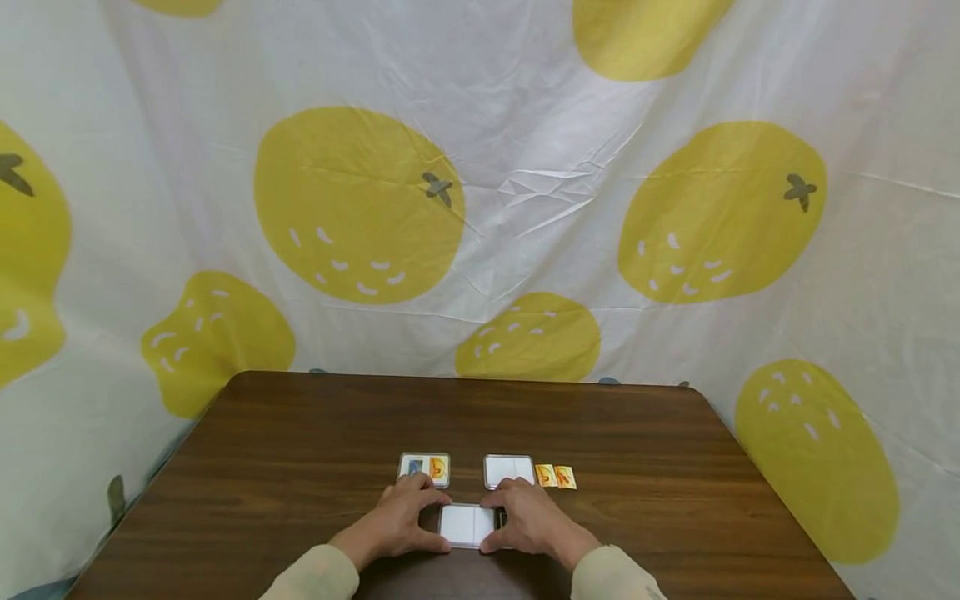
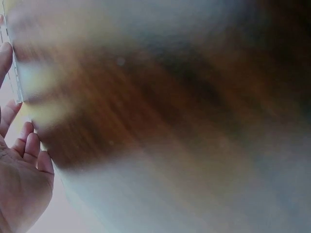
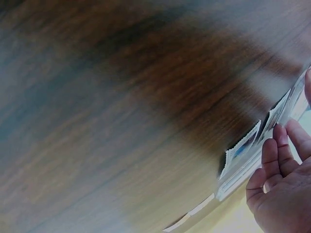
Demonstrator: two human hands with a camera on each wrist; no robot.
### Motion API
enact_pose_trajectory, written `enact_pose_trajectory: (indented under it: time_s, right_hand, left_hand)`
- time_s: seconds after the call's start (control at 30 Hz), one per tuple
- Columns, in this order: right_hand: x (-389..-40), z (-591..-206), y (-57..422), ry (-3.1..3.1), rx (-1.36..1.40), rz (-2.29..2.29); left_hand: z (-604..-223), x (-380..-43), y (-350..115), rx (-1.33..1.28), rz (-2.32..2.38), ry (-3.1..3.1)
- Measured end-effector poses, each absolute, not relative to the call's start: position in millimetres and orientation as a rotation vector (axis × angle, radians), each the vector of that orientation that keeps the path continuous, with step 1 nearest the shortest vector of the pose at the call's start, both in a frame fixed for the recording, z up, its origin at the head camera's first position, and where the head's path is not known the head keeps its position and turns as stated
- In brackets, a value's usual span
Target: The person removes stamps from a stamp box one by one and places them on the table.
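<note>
Pale sleeves (image 1: 318, 575) lead to left hand (image 1: 405, 514) and right hand (image 1: 528, 515), which grip opposite ends of one white case (image 1: 458, 525); beyond it lies another case (image 1: 508, 472).

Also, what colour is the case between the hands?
The case shows white, with a thin dividing line; best in the head view.

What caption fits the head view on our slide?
Left hand and right hand hold a white-panelled case on a wooden table, two more cases and two stamp-like pieces beyond.
</note>
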State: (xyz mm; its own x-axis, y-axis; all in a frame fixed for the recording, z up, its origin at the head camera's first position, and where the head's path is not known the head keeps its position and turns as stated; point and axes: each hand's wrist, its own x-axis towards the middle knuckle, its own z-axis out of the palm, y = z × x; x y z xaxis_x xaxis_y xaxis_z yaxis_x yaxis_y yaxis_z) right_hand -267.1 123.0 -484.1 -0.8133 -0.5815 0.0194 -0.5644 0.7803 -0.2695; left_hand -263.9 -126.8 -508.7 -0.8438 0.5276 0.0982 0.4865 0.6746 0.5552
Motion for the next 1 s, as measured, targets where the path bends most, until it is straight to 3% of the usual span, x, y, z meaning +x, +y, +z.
enact_pose_trajectory:
  time_s: [1.0]
  right_hand:
    - [-265.1,-485.8,123.8,2.904,-0.939,-0.423]
  left_hand:
    - [-509.8,-264.0,-127.7,0.894,0.835,2.831]
